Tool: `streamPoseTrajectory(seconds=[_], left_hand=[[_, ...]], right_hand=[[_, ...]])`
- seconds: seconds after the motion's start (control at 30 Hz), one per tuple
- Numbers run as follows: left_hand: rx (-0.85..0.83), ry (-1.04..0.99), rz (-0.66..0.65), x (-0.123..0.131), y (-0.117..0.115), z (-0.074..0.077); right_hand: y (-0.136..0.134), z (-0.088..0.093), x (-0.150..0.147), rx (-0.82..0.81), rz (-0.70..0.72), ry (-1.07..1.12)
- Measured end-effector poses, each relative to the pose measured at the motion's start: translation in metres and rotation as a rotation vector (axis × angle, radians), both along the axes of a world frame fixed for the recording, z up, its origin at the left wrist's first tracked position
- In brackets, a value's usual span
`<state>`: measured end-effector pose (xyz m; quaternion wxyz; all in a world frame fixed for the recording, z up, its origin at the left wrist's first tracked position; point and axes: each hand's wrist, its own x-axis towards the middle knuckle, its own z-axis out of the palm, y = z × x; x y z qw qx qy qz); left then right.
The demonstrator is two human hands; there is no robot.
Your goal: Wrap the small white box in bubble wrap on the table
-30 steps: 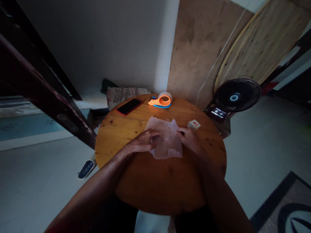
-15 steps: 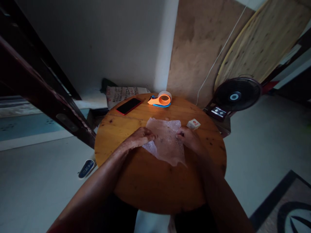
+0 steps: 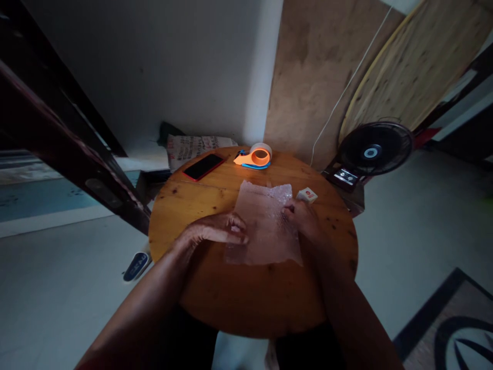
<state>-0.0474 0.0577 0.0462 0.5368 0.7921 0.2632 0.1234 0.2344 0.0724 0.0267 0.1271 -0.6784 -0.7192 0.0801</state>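
A sheet of clear bubble wrap (image 3: pixel 265 223) lies spread flat on the round wooden table (image 3: pixel 215 293). My left hand (image 3: pixel 215 229) rests on the sheet's left edge, fingers curled and pressing it down. My right hand (image 3: pixel 304 218) holds the sheet's right edge near its upper corner, fingers closed on it. A small white box with a red mark (image 3: pixel 307 195) sits just beyond my right hand.
An orange and blue tape dispenser (image 3: pixel 255 156) and a dark phone in a red case (image 3: pixel 203 166) lie at the table's far side. A black fan (image 3: pixel 372 152) stands on the floor to the right, a dark wooden beam (image 3: pixel 77 154) to the left.
The bubble wrap was crumpled between my hands and is now unfolded and flat. My left hand slid toward me along the left edge; my right hand barely moved.
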Motion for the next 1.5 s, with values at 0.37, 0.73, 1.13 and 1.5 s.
streamPoseTrajectory(seconds=[0.37, 0.73, 1.13, 1.5], left_hand=[[0.621, -0.042, 0.386, 0.031, 0.006, -0.032], [0.729, 0.38, 0.2, 0.039, -0.006, -0.044], [0.772, 0.362, 0.292, 0.035, 0.0, -0.038], [0.776, 0.303, 0.192, 0.038, -0.004, -0.039]], right_hand=[[0.002, -0.009, -0.002, 0.083, 0.16, 0.024], [-0.008, 0.0, -0.014, 0.325, 0.019, -0.367], [-0.006, 0.002, -0.009, 0.127, 0.065, -0.168], [-0.019, 0.008, -0.03, 0.133, 0.321, 0.002]])
